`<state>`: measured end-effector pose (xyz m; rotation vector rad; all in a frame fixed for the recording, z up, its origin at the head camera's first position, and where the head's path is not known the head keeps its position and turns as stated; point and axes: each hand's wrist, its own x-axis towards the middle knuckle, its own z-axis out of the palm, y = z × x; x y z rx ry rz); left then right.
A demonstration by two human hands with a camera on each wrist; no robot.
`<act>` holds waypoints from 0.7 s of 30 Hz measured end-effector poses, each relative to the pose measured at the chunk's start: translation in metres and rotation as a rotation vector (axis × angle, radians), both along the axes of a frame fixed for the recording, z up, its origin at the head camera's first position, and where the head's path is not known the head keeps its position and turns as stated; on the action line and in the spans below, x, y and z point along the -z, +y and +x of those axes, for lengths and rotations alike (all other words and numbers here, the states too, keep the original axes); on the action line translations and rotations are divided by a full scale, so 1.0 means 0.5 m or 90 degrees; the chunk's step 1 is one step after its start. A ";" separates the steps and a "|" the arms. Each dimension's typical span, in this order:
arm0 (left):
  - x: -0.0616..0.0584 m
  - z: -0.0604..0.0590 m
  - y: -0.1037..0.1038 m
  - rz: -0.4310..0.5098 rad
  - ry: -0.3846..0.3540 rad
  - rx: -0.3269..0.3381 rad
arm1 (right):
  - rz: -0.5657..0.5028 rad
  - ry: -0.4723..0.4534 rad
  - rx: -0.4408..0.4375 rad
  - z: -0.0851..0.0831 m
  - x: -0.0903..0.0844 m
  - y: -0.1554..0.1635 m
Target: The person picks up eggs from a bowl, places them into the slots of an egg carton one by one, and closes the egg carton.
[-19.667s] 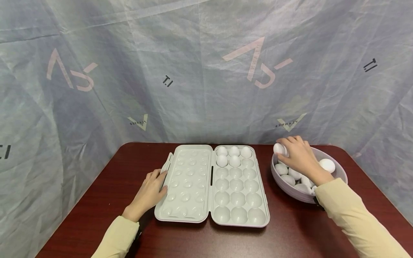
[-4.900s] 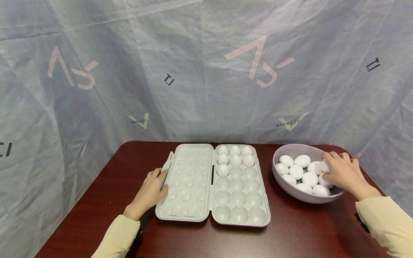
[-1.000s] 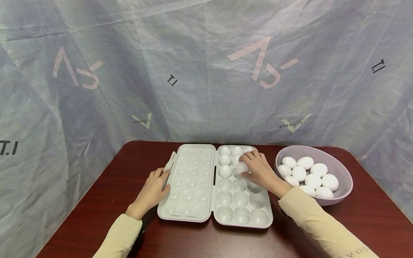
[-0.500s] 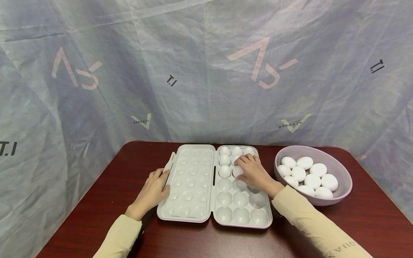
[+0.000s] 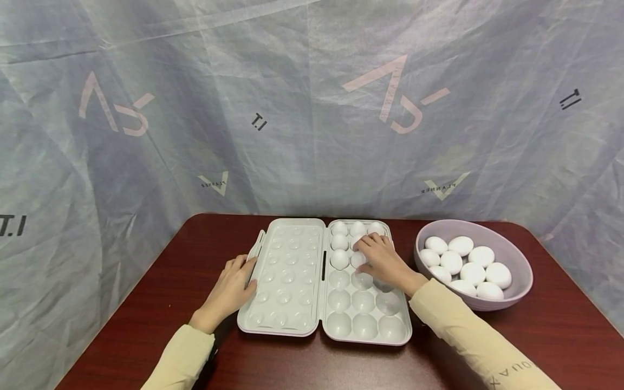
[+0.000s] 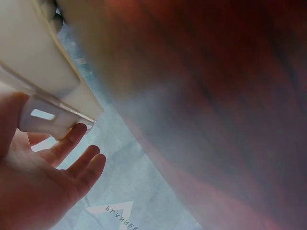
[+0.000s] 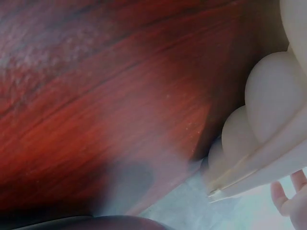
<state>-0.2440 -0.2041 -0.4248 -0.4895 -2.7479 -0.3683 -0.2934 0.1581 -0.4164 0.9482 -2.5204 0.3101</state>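
Note:
A pale egg tray (image 5: 364, 326) lies open on the table, its bumpy lid (image 5: 285, 295) folded flat to the left. My left hand (image 5: 226, 292) holds the lid's outer edge; in the left wrist view, the thumb and index finger are at its slotted latch flap (image 6: 53, 117). White eggs fill the far rows of the tray. My right hand (image 5: 385, 262) has its thumb and fingers around a white egg (image 5: 358, 260) in the middle cup of the third row. That hand covers part of the right column. In the right wrist view its fingertips (image 7: 279, 195) show beyond the tray.
A pale purple bowl (image 5: 521, 271) with several white eggs (image 5: 473, 273) stands to the right of the tray. The dark red table (image 5: 161, 271) ends at a grey printed curtain (image 5: 312, 135) behind. Empty cups make up the tray's near rows.
More eggs sit in the tray than at the start. My right hand has gone from the bowl to the tray and lowered an egg into the third row. My left hand stays put.

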 end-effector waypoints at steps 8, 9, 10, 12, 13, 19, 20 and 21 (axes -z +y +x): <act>-0.001 0.000 0.000 0.001 -0.002 0.000 | 0.010 -0.022 0.002 -0.002 -0.001 0.003; 0.000 0.000 0.000 0.001 -0.001 0.000 | 0.011 -0.024 0.002 -0.002 0.000 0.004; 0.000 0.000 0.000 0.001 0.000 0.001 | 0.012 -0.026 0.003 -0.001 -0.001 0.005; 0.000 0.000 0.000 0.000 0.001 0.001 | 0.014 -0.024 0.004 -0.001 0.000 0.005; 0.000 0.000 0.000 0.000 0.001 0.001 | 0.014 -0.023 0.005 0.000 0.000 0.006; 0.000 0.001 0.000 -0.003 0.000 0.000 | 0.014 -0.020 0.003 0.002 -0.002 0.006; 0.000 0.001 0.000 -0.003 0.000 0.000 | 0.016 -0.019 0.003 0.002 -0.003 0.006; 0.000 0.001 0.000 -0.003 -0.001 0.000 | 0.018 -0.019 0.003 0.003 -0.004 0.006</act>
